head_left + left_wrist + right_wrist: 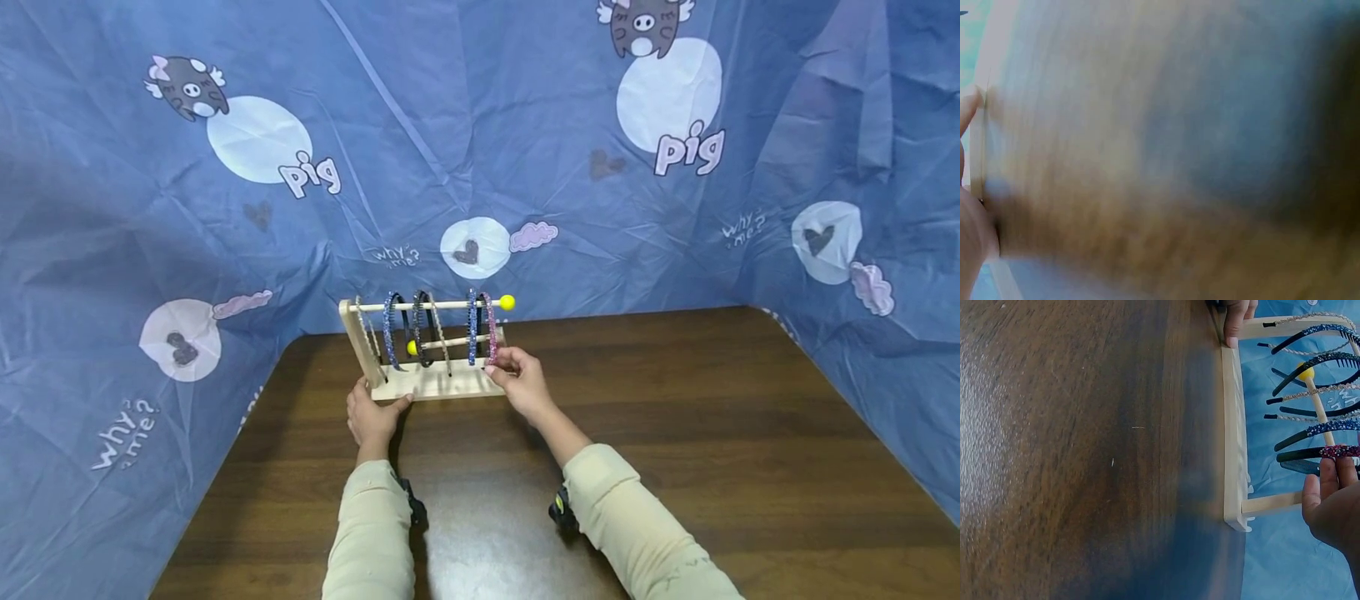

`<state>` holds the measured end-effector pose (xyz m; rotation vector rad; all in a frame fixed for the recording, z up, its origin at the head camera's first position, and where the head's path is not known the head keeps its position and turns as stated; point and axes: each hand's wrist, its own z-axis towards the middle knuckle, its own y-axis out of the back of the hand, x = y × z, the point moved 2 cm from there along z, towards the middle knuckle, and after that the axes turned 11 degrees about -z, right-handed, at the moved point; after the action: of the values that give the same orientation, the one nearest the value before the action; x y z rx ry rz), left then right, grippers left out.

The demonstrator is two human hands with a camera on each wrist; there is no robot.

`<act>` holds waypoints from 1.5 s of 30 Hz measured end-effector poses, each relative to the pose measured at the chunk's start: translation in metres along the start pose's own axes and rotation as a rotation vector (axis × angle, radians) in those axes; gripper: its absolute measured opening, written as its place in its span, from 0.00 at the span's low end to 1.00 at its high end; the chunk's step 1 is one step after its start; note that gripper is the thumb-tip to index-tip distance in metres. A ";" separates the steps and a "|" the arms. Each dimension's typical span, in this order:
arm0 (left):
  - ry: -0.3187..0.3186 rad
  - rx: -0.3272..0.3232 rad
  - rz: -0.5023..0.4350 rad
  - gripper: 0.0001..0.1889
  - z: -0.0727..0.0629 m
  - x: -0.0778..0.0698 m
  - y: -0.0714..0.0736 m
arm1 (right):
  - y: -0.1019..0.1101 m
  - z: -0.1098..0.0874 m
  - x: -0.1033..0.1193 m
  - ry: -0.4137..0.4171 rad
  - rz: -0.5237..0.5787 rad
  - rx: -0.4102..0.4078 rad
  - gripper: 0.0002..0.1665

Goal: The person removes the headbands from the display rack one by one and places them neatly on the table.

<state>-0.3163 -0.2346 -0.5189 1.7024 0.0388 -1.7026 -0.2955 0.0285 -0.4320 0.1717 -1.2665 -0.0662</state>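
rack (405, 384): smooth wood | headbands (1325, 429): rough, glittery | tabletop (712, 417): glossy wood-grain | backdrop (525, 125): creased cloth

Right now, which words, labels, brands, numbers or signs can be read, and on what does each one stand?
"pig" on the blue backdrop, upper left in the head view
"pig" on the backdrop, upper right
"why me?" on the backdrop, lower left
"why me?" on the backdrop, centre
"why me?" on the backdrop, right
Letters behind the headbands, right wrist view: too unclear to read
Marks on the right sleeve: unreadable
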 end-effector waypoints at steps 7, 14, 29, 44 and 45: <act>0.007 -0.004 -0.017 0.49 -0.001 0.004 -0.001 | 0.000 0.000 -0.003 0.037 -0.024 -0.034 0.12; 0.014 0.003 -0.013 0.49 0.001 0.004 -0.003 | 0.005 0.004 0.007 0.070 0.001 -0.063 0.09; 0.015 0.010 -0.003 0.49 0.001 0.005 -0.001 | 0.012 0.005 0.025 0.134 0.037 -0.106 0.08; 0.017 0.019 0.002 0.49 0.003 0.006 0.000 | 0.023 0.004 0.042 0.167 0.092 -0.113 0.07; 0.016 0.019 0.002 0.50 0.003 0.006 0.000 | 0.024 0.004 0.043 0.162 0.090 -0.116 0.07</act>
<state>-0.3178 -0.2387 -0.5240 1.7296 0.0281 -1.6936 -0.2877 0.0454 -0.3867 0.0194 -1.1037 -0.0467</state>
